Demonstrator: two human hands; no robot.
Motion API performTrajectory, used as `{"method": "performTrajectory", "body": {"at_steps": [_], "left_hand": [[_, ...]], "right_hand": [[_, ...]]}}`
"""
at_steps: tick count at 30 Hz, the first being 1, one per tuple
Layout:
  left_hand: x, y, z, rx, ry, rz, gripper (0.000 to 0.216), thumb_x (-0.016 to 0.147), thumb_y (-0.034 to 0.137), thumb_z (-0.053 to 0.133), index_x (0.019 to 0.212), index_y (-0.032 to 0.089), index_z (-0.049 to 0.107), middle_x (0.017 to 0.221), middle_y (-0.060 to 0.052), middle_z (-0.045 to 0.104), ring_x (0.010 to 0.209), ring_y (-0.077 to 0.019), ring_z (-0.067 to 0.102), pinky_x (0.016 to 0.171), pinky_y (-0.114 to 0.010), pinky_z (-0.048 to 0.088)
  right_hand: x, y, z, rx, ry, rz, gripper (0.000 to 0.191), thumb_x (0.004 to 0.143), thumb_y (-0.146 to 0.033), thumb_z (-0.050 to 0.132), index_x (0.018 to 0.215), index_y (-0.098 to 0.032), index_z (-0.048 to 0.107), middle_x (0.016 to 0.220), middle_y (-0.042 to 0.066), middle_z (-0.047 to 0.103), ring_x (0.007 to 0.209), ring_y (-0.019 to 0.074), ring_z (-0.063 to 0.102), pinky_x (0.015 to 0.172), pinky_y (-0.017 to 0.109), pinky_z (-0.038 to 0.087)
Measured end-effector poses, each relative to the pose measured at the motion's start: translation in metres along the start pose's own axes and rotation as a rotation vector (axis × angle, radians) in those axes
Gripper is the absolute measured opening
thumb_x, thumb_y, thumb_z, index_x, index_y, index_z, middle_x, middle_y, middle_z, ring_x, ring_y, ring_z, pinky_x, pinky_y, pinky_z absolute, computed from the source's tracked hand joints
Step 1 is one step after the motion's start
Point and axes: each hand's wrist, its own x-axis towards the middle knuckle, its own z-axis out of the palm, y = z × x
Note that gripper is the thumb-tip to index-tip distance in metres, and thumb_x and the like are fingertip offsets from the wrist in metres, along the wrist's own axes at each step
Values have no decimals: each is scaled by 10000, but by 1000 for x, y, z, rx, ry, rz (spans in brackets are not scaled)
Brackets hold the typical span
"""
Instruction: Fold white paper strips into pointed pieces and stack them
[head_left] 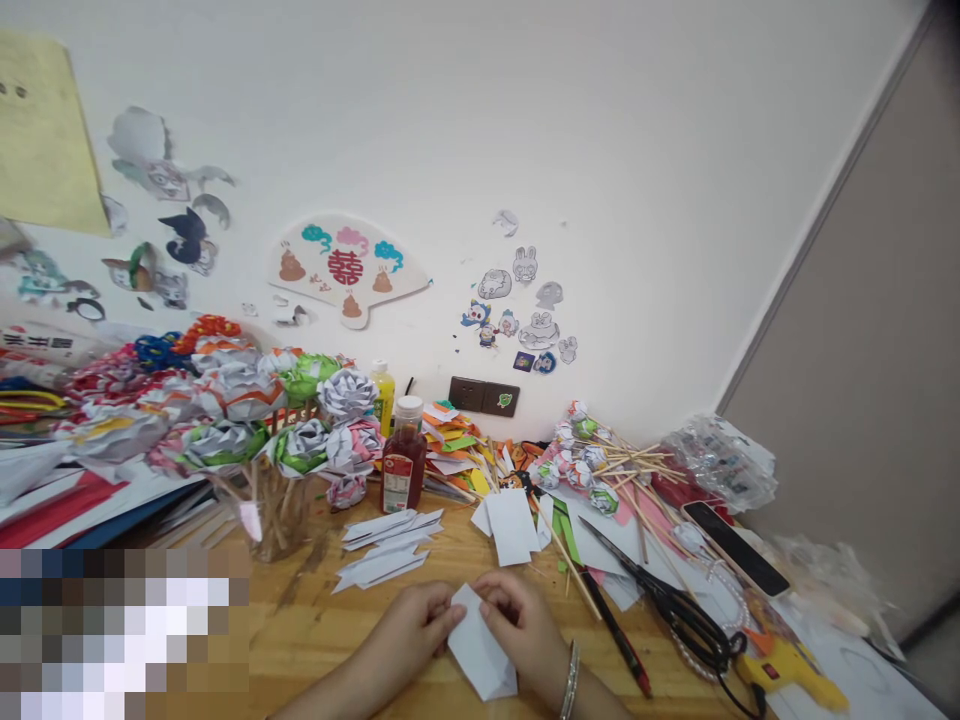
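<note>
A white folded paper piece (480, 648) lies on the wooden table (315, 620) near the front edge, pinched between both my hands. My left hand (412, 625) closes its fingers on the paper's left edge. My right hand (521, 630), with a silver bracelet (570, 680) at the wrist, grips its upper right edge. Just beyond my hands lie several folded white paper pieces (386, 545) and a white paper sheet (511, 525).
A glass jar of paper flowers on sticks (277, 440) stands at the left, a brown bottle (403, 462) behind the papers. Black scissors (667, 595), a red-tipped pen (619, 635), a phone (735, 547), a yellow glue gun (795, 670) and more stick flowers (592, 465) lie right.
</note>
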Motion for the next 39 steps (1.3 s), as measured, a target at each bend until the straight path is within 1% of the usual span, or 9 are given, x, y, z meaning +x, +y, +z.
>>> {"method": "performTrajectory", "body": {"at_steps": [4,9,13,17,22,28,31,34,39], "left_hand": [[0,-3,-1,83,1,14,338,715,438,415,572,148,513,490,46,434,481,-104,387,469,-187,280],[0,-6,-1,131,24,15,335,707,430,428,541,148,499,495,51,411,492,-97,366,465,-181,265],[0,-5,-1,40,-16,16,316,698,436,450,598,143,517,510,59,398,496,-86,352,462,-171,262],[-1,-1,-3,-80,-66,-3,379,684,509,426,614,146,510,500,56,408,490,-91,371,467,-176,276],[-1,1,-3,-132,-70,-36,376,662,513,453,610,145,507,491,56,413,480,-93,373,472,-183,284],[-1,0,-1,-66,-46,-31,337,678,465,451,606,144,524,510,55,411,499,-93,367,472,-176,286],[-3,3,-1,32,-23,-15,288,694,404,451,611,143,539,520,51,417,518,-98,372,481,-174,289],[-4,2,1,98,-23,-4,258,699,370,453,638,142,557,540,39,457,533,-105,400,492,-176,299],[-2,-6,3,52,-9,1,204,674,347,495,693,154,556,540,53,482,530,-99,424,491,-168,300]], "right_hand": [[0,-2,0,3,-16,-5,173,699,-156,499,856,-165,571,563,-22,515,515,113,477,480,207,379],[0,-6,-2,28,-40,-8,149,702,-142,480,780,-162,605,678,20,594,608,141,536,547,233,410],[1,-6,-2,-15,-17,-23,150,692,-127,485,722,-156,628,652,21,606,588,139,538,532,223,411],[1,-5,-2,-32,5,-52,151,707,-148,486,710,-172,635,654,17,621,595,137,546,537,219,416],[0,-6,-3,-59,-13,-63,164,713,-144,477,730,-174,637,677,23,628,615,141,554,558,225,417],[0,-7,-3,-96,-18,-38,107,702,-198,506,722,-152,600,621,-1,564,546,112,483,500,197,374],[3,-5,-1,-127,-17,-19,115,705,-195,496,644,-139,577,544,-28,499,502,93,432,468,182,333],[3,-2,-1,-172,-29,-8,136,694,-173,495,581,-135,562,492,-47,444,469,82,393,443,176,293],[2,0,-2,-192,-8,-47,156,703,-192,484,575,-144,560,494,-48,433,480,86,388,447,177,293]]}}
